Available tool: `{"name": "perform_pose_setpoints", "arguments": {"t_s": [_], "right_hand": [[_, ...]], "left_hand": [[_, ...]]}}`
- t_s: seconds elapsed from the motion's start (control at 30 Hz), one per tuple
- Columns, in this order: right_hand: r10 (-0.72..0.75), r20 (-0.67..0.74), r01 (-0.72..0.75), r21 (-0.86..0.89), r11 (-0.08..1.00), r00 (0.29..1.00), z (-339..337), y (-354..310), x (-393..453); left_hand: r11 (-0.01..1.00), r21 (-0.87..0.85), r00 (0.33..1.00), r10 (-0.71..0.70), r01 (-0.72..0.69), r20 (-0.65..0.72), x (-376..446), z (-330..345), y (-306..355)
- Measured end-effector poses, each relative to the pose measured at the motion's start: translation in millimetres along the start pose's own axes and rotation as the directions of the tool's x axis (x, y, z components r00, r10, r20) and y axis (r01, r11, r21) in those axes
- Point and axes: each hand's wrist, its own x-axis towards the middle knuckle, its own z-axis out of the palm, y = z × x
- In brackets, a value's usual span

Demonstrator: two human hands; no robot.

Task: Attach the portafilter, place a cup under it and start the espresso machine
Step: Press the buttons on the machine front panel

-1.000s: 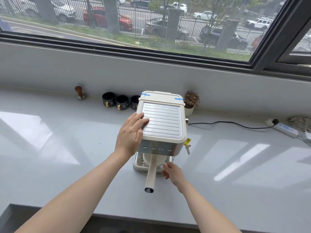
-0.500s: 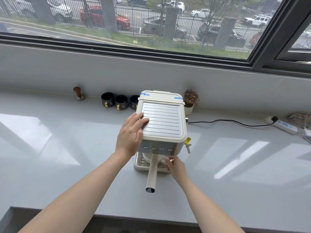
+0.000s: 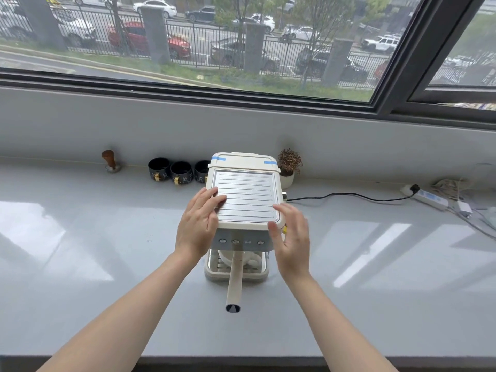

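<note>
Espresso machine [image 3: 245, 200] stands on table [image 3: 80, 251]. Left hand [image 3: 198, 224] flat, fingers spread, on its top left edge. Right hand [image 3: 291, 234] open beside the front right corner, gripping nothing. Portafilter [image 3: 234, 280] locked in, handle toward viewer; white cup [image 3: 252, 260] beneath, below both hands.

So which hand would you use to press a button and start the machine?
Probably the right hand. It hovers open beside the front right corner of the espresso machine, free and close to the row of buttons. The left hand lies flat on the machine's top, seemingly steadying it.
</note>
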Motion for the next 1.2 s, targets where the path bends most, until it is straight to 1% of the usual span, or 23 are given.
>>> {"name": "perform_pose_setpoints", "arguments": {"t_s": [0.03, 0.07, 0.13, 0.27, 0.43, 0.77, 1.03, 1.2], "right_hand": [[-0.037, 0.048, 0.040, -0.061, 0.997, 0.998, 9.7, 4.8, -5.0], [-0.037, 0.083, 0.044, -0.079, 0.996, 0.996, 17.9, 9.3, -9.3], [-0.022, 0.112, 0.029, -0.058, 0.998, 0.993, 27.7, 20.6, -13.5], [-0.109, 0.077, 0.110, -0.020, 0.994, 0.991, 29.8, 30.9, -11.1], [-0.123, 0.076, 0.124, -0.010, 0.992, 0.990, 29.8, 33.8, -11.2], [-0.093, 0.047, 0.093, 0.012, 0.996, 0.995, 37.2, 32.7, -13.6], [-0.140, 0.085, 0.141, -0.011, 0.990, 0.987, 32.3, 35.4, -11.6], [-0.124, 0.109, 0.127, -0.027, 0.992, 0.986, 28.1, 36.5, -11.0]], "left_hand": [[1.000, -0.018, 1.000, -0.010, 0.009, -0.003, -1.0, 0.6, 0.3], [0.999, -0.047, 1.000, -0.024, 0.023, -0.010, -2.1, 1.2, 1.0], [0.993, -0.103, 0.998, -0.051, 0.048, -0.025, -3.2, 1.8, 2.2], [0.987, -0.148, 0.997, -0.062, 0.054, -0.046, -5.3, 1.6, 3.4], [0.974, -0.215, 0.996, -0.080, 0.072, -0.029, -11.6, 0.6, 0.8], [0.966, -0.239, 0.994, -0.103, 0.094, -0.024, -11.8, 2.5, 1.5], [0.969, -0.232, 0.996, -0.093, 0.086, -0.018, -11.2, 1.2, 0.5], [0.965, -0.241, 0.994, -0.106, 0.101, -0.008, -11.6, 1.1, 0.2]]}}
